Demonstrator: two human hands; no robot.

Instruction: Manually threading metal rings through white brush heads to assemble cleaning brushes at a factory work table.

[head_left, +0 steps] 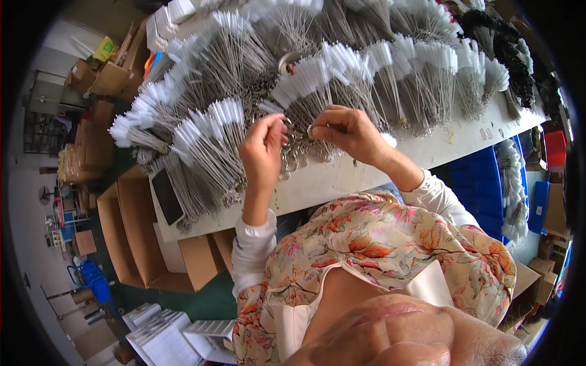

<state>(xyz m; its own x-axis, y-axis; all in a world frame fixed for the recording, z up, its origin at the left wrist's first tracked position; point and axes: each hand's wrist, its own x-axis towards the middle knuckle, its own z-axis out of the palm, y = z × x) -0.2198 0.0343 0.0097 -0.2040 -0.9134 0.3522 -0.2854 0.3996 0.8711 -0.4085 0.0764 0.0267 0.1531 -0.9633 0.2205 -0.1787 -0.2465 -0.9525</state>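
Many thin wire brushes with white bristle ends lie in bundles on the table, and one bundle fans out beside my left hand. My left hand is closed, its thumb and fingertips pinching a metal ring. To its right, my right hand is closed too, with thumb and forefinger pressed together over the brushes' looped ends. What it pinches is too small to make out. Several more metal rings lie just below and between the hands, near the table's front edge. Another brush bundle lies beyond both hands.
The white table carries brush bundles along its length. A dark phone-like slab lies at its left corner. A metal bowl stands among the bundles. Below are open cardboard boxes at left and a blue bin at right.
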